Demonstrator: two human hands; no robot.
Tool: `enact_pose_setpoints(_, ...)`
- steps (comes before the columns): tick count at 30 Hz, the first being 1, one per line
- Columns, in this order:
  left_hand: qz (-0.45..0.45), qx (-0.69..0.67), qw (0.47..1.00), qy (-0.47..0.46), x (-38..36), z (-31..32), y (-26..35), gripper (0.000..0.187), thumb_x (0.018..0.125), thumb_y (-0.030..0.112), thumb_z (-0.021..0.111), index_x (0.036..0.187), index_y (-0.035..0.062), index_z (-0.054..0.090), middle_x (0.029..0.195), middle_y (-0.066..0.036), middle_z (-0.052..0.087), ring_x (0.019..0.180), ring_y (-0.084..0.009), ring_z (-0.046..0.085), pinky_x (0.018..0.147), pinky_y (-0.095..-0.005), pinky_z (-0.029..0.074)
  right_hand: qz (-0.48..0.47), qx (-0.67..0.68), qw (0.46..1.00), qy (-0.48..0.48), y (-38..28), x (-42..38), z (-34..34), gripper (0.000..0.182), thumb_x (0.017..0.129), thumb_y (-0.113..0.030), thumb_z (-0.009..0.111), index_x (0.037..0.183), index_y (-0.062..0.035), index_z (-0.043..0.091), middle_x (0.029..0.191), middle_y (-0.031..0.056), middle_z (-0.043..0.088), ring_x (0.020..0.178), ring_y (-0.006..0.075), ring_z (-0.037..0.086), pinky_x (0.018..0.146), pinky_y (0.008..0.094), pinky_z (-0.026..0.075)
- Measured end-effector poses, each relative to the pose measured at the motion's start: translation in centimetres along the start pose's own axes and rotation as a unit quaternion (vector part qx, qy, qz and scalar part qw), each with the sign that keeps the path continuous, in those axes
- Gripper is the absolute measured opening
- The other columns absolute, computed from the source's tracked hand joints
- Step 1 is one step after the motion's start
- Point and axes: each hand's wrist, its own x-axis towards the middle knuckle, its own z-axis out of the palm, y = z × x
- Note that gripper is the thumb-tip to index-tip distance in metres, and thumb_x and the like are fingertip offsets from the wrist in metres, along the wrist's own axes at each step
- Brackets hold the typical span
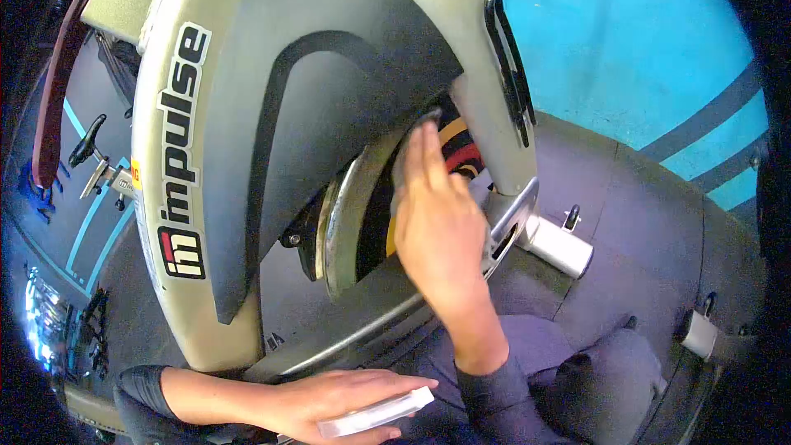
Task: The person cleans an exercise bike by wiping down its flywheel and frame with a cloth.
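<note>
My right hand reaches into the gap of an exercise bike's frame, its fingers stretched along the flywheel. Under those fingers a grey, cloth-like piece shows in part, pressed to the wheel; the blur hides its full shape. Black, yellow and red markings cover the wheel's side. At the bottom, my left hand is closed around a flat white rectangular object, held by its edges between thumb and fingers. The bike's grey side cover rises above both hands, beside a beige frame post lettered "impulse".
A black bracket sits on the frame's right arm, above a white floor stabiliser. Another bike's pedal shows at left, near a dark red strap. Dark floor tiles meet a blue striped surface. My knee is lower right.
</note>
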Motion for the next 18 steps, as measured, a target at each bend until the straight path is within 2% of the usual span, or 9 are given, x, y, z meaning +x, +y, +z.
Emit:
enact_pose_setpoints(2, -0.005, 0.006, 1.0, -0.006, 0.1, -0.1, 0.0, 0.069, 0.086, 0.01, 0.068, 0.146, 0.0083, 0.033, 0.119, -0.008, 0.059, 0.109, -0.0244, 0.059, 0.093, -0.0347, 0.048, 0.022, -0.027, 0.998, 0.047, 0.8, 1.2, 0.9, 0.056, 0.082, -0.013, 0.056, 0.135, 0.0028, 0.044, 0.138, 0.0171, 0.049, 0.079, 0.032, 0.064, 0.073, 0.0398, 0.055)
enact_pose_setpoints(5, 0.01, 0.004, 1.0, 0.005, 0.1, 0.1, 0.0, 0.069, 0.086, 0.01, 0.068, 0.146, 0.0081, 0.033, 0.119, -0.008, 0.059, 0.109, -0.0242, 0.059, 0.094, -0.0343, 0.048, 0.051, -0.028, 0.998, 0.036, 1.0, 2.3, 0.8, 0.057, 0.082, -0.016, 0.055, 0.134, 0.0035, 0.044, 0.137, 0.0186, 0.049, 0.079, 0.0331, 0.066, 0.073, 0.0409, 0.055)
enact_pose_setpoints(6, 0.011, 0.007, 1.0, 0.004, 0.2, 0.1, 0.0, 0.07, 0.085, 0.01, 0.068, 0.146, 0.008, 0.033, 0.118, -0.008, 0.059, 0.109, -0.0241, 0.059, 0.094, -0.034, 0.048, 0.037, -0.038, 0.996, 0.066, 1.3, 2.3, 1.3, 0.055, 0.082, -0.017, 0.055, 0.132, 0.0041, 0.046, 0.133, 0.0211, 0.052, 0.078, 0.0335, 0.067, 0.072, 0.041, 0.056)
enact_pose_setpoints(10, 0.01, 0.009, 1.0, -0.003, 0.2, 0.2, -0.2, 0.07, 0.085, 0.009, 0.068, 0.146, 0.0078, 0.034, 0.117, -0.007, 0.06, 0.108, -0.0234, 0.059, 0.094, -0.0335, 0.047, 0.017, 0.001, 0.999, 0.032, 0.4, 0.4, 0.5, 0.053, 0.082, -0.017, 0.054, 0.128, 0.0074, 0.05, 0.124, 0.0244, 0.058, 0.075, 0.0323, 0.068, 0.066, 0.0398, 0.057)
enact_pose_setpoints(13, 0.004, 0.017, 1.0, 0.0, 0.3, 0.2, 0.0, 0.07, 0.085, 0.009, 0.069, 0.146, 0.0073, 0.034, 0.117, -0.006, 0.06, 0.108, -0.0229, 0.059, 0.093, -0.0334, 0.047, -0.005, 0.032, 0.999, -0.032, -2.1, -2.2, -1.0, 0.054, 0.081, -0.016, 0.058, 0.128, 0.0094, 0.049, 0.132, 0.0259, 0.051, 0.078, 0.0305, 0.067, 0.067, 0.0376, 0.056)
enact_pose_setpoints(18, -0.007, 0.019, 1.0, 0.001, 0.1, 0.0, 0.1, 0.07, 0.085, 0.01, 0.069, 0.146, 0.008, 0.033, 0.116, -0.006, 0.06, 0.108, -0.0224, 0.059, 0.093, -0.0331, 0.047, -0.03, 0.055, 0.997, -0.036, -2.5, -2.9, -1.0, 0.052, 0.082, -0.014, 0.058, 0.128, 0.0078, 0.05, 0.136, 0.0258, 0.047, 0.081, 0.0286, 0.064, 0.07, 0.0372, 0.055)
